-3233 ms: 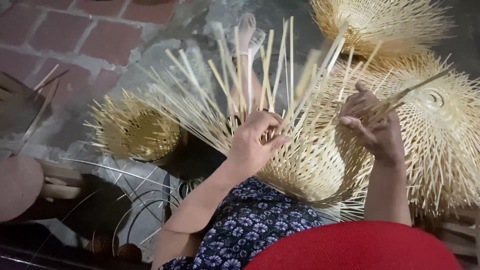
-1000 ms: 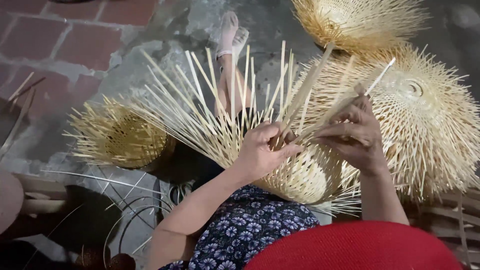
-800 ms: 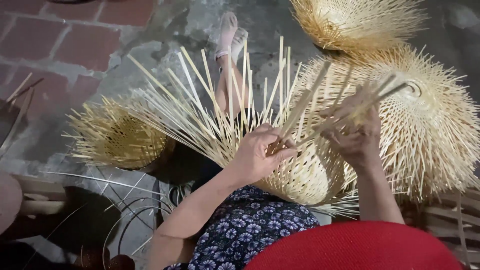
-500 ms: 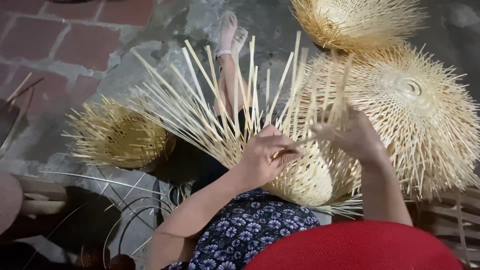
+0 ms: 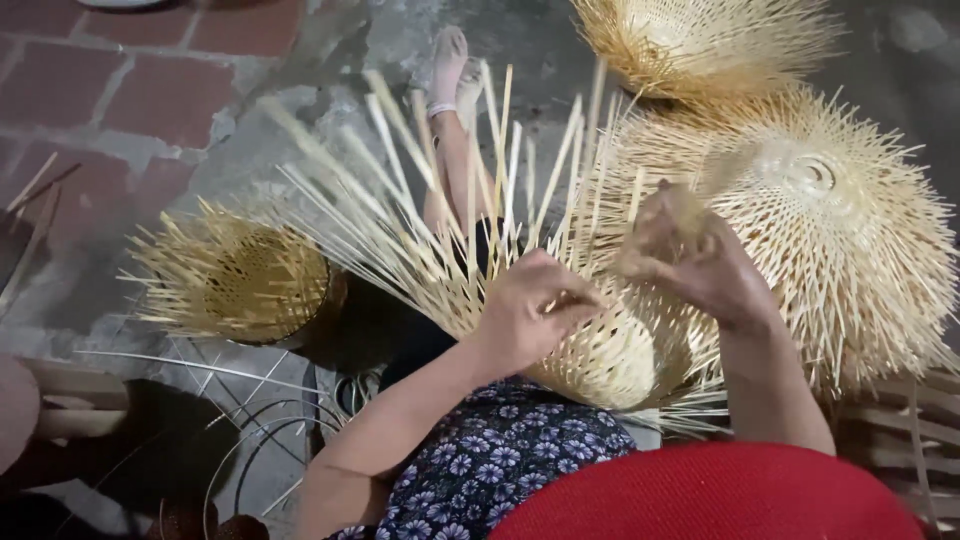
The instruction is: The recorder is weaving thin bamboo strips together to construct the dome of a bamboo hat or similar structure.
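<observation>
Head view looks down on your lap, where a half-woven bamboo basket (image 5: 610, 350) rests at the centre of the frame, its loose strips (image 5: 440, 230) fanning up and to the left. Your left hand (image 5: 530, 315) sits on the basket's woven edge with the fingers curled together, pinching strips against the rim. Your right hand (image 5: 700, 265), just right of centre, is blurred; its fingers look bunched around a strip, but you cannot tell exactly how they grip. A smaller unfinished basket (image 5: 240, 280) lies on the ground at the left, well apart from your hands. Two more spiky woven pieces lie at the right: one large dome (image 5: 830, 200) near your right hand, another (image 5: 690, 35) at the top edge. Your foot (image 5: 450, 70) stretches toward the upper middle.
</observation>
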